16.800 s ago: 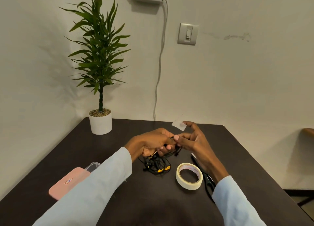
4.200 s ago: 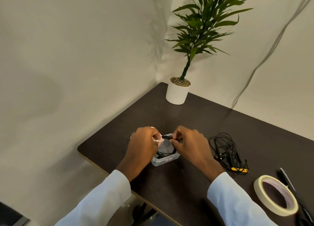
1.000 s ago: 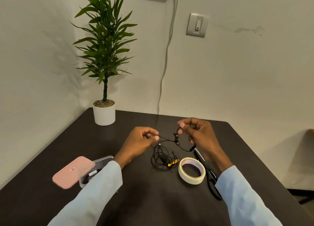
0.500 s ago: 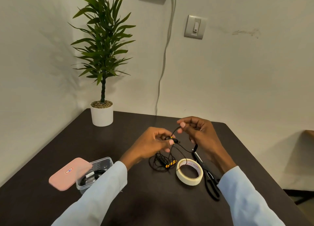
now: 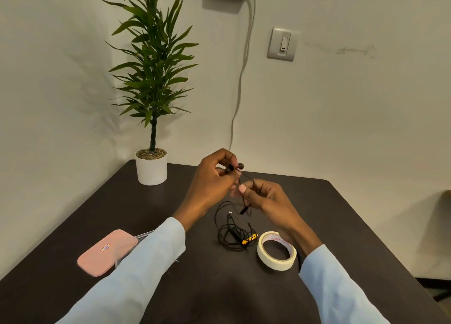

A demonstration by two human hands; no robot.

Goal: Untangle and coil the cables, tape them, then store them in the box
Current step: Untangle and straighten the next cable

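The fingers (image 5: pixel 225 167) of the left hand (image 5: pixel 212 182) pinch the small end of a thin black cable (image 5: pixel 233 231), up above the desk (image 5: pixel 195 287). The right hand (image 5: pixel 266 199) sits just below and beside it, and its fingers curl around the same cable a bit lower down. The rest of the cable hangs down and lies in a messy heap on the desk, with a little yellow part in it.

To do this step well, I think the hands should pull slowly, so the knots come loose and do not get tight. One hand can hold the end while the other slides along to find the snags. Then the cable can be wound into neat loops.

A roll of tape (image 5: pixel 277 250) lies flat just beside the heap, ready for later. The box (image 5: pixel 136 240) with its pink lid (image 5: pixel 107 251) sits near the left sleeve, partly hidden behind it.

The desk is dark and stands in a corner. A plant (image 5: pixel 151 84) in a white pot stands at the back. A switch (image 5: pixel 283 44) and a wire are on the pale wall.
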